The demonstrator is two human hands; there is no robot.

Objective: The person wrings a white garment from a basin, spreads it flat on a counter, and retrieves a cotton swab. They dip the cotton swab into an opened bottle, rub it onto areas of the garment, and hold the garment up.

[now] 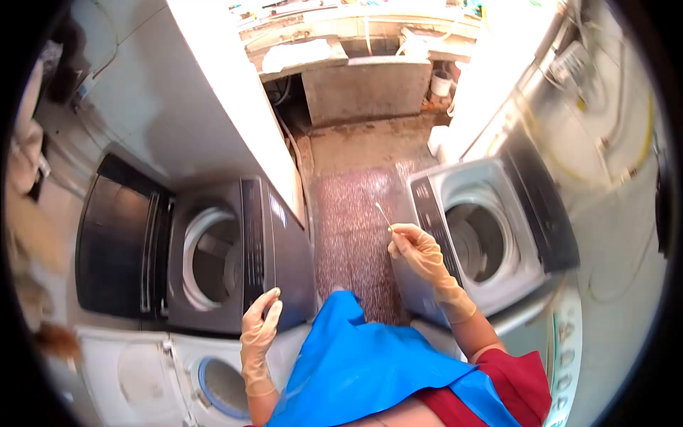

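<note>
Head view: that skinny cotton swab (383, 215) could easily slip to the floor (352, 206) — I'd blame the gloved pinch, way down one end. The right hand (418, 252) is raised beside the right washer (430, 217), fingers pinching it. The left hand (260, 327), by the left washer (252, 235), is loosely curled — can't tell if it's gripping anything.

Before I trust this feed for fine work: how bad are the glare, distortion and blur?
Head view: glare burns out the white panel left of the passage; head view: wide-angle bending, with black corners; head view: far-left edge blurred, but the thin stick in the right hand is discernible.
</note>
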